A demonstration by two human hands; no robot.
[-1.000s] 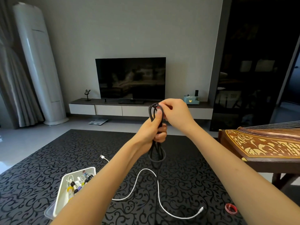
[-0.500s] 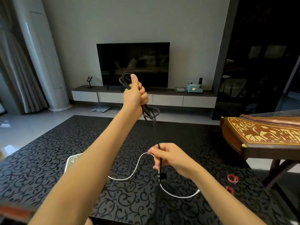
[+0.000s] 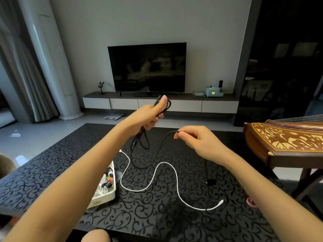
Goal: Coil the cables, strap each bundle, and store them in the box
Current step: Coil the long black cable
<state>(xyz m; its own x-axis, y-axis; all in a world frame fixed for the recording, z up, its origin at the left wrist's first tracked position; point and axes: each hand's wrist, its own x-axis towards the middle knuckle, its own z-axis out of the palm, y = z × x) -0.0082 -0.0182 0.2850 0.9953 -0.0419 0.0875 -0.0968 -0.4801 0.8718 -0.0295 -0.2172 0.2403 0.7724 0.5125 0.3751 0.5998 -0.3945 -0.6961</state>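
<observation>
Currently coiling: left hand (image 3: 148, 116) grips the black cable (image 3: 168, 134) loops at frame centre, right hand (image 3: 197, 140) pinches its loose run just beside. Next, probably: lay another loop into the left. White cable (image 3: 176, 177) lies uncoiled below; box (image 3: 104, 199) sits lower left.

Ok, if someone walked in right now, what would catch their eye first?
The raised left hand gripping a half-coiled black cable at centre, with the right hand pinching its loose run just to the right. Below them a white cable snakes across the dark patterned table, right of the box at lower left. The ornate wooden zither at the right edge also stands out.
</observation>
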